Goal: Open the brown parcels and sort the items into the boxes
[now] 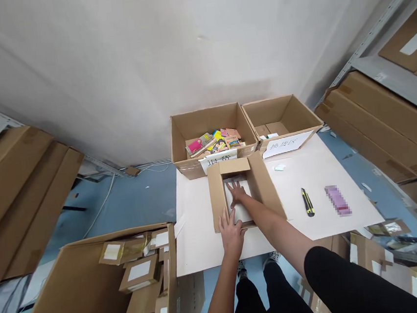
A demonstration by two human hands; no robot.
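Observation:
An open cardboard box (266,185) stands on the white table in front of me, its flaps folded outward. My right hand (236,193) reaches inside with fingers spread over a flat white item (245,212); whether it presses on that item I cannot tell. At the box's near left edge is my left hand (231,230), fingers stretched out and touching the cardboard, with nothing seen in its grasp. Part of the white item is hidden under my right hand and forearm.
Behind stand two labelled cartons: a left carton (204,112) holding several colourful booklets, and a right carton (270,104). A utility knife (308,202) and a blurred purple item (338,200) lie at right on the table (203,250). A large carton (116,234) of parcels stands lower left.

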